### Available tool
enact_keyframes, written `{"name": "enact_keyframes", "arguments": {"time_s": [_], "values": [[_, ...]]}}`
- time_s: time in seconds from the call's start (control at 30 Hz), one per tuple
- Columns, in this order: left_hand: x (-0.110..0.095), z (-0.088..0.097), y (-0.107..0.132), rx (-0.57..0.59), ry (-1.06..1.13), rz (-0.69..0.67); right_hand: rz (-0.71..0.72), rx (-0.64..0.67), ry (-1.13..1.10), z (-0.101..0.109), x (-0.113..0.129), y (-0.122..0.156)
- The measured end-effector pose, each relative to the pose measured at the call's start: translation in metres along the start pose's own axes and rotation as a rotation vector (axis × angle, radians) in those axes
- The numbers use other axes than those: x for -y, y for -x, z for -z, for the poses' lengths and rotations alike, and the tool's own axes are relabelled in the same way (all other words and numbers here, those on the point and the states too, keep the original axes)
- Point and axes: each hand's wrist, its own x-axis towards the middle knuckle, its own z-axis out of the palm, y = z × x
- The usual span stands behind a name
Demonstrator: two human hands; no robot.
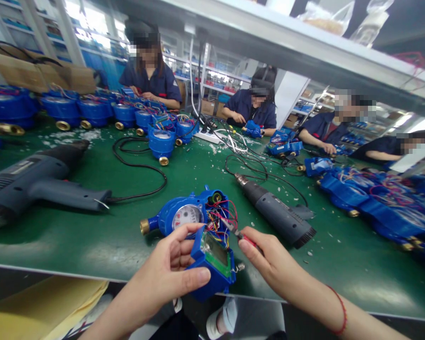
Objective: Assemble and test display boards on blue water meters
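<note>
A blue water meter (170, 210) with a round dial and a brass end lies on the green bench in front of me. Its wiring compartment stands uncovered, full of thin coloured wires (217, 222). My left hand (177, 264) is closed around the blue display housing (212, 278), which is tilted up at the bench's front edge and shows a green circuit board and a small screen. In my right hand (260, 250) are pliers (239, 233) with red handles, their jaws among the wires. A small coil spring (240, 267) sticks out beside the housing.
Heat guns lie left (38, 179) and right (276, 208), with black cords (141, 194) across the bench. More blue meters (162, 141) line the back left and far right. A power strip (208, 137) sits mid-bench. Several co-workers (154, 85) work opposite, under an overhead shelf (269, 40).
</note>
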Motion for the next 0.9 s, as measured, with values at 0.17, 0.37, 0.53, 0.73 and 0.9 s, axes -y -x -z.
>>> {"name": "enact_keyframes", "arguments": {"time_s": [0.17, 0.37, 0.53, 0.73, 0.9], "values": [[0.002, 0.001, 0.001, 0.017, -0.013, -0.013, -0.079, 0.103, -0.254, 0.009, 0.001, 0.006], [0.000, -0.003, 0.003, -0.006, -0.051, -0.004, -0.066, 0.199, -0.160, 0.013, 0.013, 0.011], [-0.004, -0.008, 0.006, -0.040, -0.096, 0.011, -0.064, 0.189, -0.126, 0.015, 0.020, 0.008], [0.006, -0.006, 0.005, -0.042, -0.187, -0.015, -0.081, 0.199, -0.090, 0.018, 0.029, 0.006], [0.008, -0.006, 0.005, -0.054, -0.224, -0.030, -0.078, 0.194, -0.052, 0.021, 0.034, 0.006]]}}
